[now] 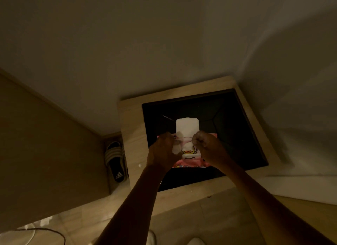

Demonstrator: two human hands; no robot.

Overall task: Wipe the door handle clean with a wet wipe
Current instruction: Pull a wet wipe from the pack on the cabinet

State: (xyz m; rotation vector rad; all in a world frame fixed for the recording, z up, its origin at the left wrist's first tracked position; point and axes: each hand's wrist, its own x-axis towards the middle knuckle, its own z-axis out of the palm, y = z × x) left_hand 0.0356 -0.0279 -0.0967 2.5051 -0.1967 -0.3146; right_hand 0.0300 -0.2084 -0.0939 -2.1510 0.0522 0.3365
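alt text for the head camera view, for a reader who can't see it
Two bare hands, left hand and right hand, hold a pink wet wipe pack and draw out a white wipe above a dark-topped wooden table. A black slide sandal lies left.

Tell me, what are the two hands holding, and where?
Both hands, left hand and right hand, pinch the lower part of a white wet wipe sticking up from the pink pack.

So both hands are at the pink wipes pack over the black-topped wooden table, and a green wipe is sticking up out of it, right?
Not quite. The head view shows the wipe sticking up is white, not green. The rest holds: left hand and right hand are both at the pink wipes pack over the black-topped wooden table.
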